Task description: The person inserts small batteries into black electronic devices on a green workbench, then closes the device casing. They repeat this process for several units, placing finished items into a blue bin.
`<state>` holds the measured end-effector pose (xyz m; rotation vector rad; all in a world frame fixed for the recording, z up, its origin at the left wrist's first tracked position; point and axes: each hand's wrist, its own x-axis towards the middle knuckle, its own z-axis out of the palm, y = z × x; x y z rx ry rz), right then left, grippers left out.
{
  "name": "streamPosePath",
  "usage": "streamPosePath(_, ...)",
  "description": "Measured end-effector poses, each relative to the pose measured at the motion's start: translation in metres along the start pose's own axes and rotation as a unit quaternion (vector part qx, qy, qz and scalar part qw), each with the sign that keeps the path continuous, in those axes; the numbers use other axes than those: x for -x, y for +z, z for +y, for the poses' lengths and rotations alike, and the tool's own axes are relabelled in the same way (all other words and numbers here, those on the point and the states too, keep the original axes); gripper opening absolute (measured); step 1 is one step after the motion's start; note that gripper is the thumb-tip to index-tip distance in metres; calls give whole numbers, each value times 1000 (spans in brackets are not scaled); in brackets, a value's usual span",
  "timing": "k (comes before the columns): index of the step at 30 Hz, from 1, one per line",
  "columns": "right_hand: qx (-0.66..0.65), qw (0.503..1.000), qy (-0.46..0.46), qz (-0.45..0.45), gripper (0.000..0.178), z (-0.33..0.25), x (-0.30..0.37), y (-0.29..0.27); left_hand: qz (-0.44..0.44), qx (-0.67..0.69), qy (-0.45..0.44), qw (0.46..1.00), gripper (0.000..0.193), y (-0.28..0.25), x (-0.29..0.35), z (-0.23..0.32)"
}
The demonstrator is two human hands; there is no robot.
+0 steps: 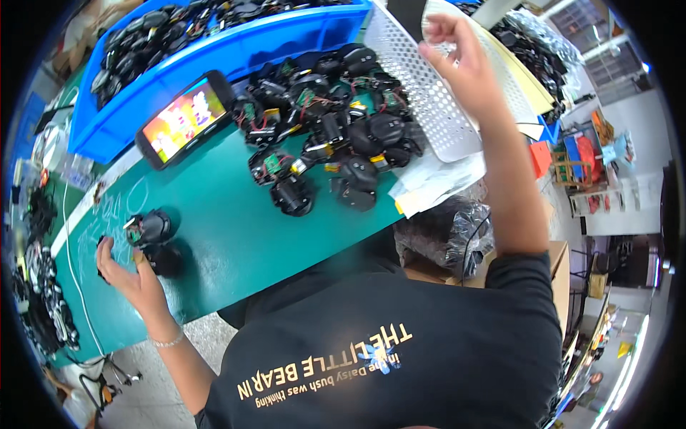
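My left hand (127, 277) is low over the left end of the green table, thumb and forefinger apart. Close by the thumb is a black rounded housing (151, 227) with a green circuit board showing. A second black part (164, 260) lies just below it. Something dark shows at the outer side of my left fingers; whether they touch it I cannot make out. My right hand (461, 61) is raised over a white perforated basket (443, 118), fingers bent and thumb apart. A dark flat piece (407, 16) stands at the basket's far end, beside the fingertips.
Several black housings with wires and boards (329, 129) are heaped mid-table. Behind them a blue bin (214, 53) holds more black parts. A phone (186, 120) with a lit screen leans against it. Plastic bags (443, 182) lie under the basket; a white cable (75, 279) crosses the left end.
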<state>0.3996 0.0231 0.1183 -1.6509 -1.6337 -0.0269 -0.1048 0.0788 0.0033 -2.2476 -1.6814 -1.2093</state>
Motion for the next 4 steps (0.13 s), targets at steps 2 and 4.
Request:
streamPosePath(2,82,995,53,-17,26,32,-30,-30,10,28,47,998,39,-2,2,28)
streamPosePath(4,167,939,174,-244,43,105,-49,-70,-48,168,65,982,43,13,12,45)
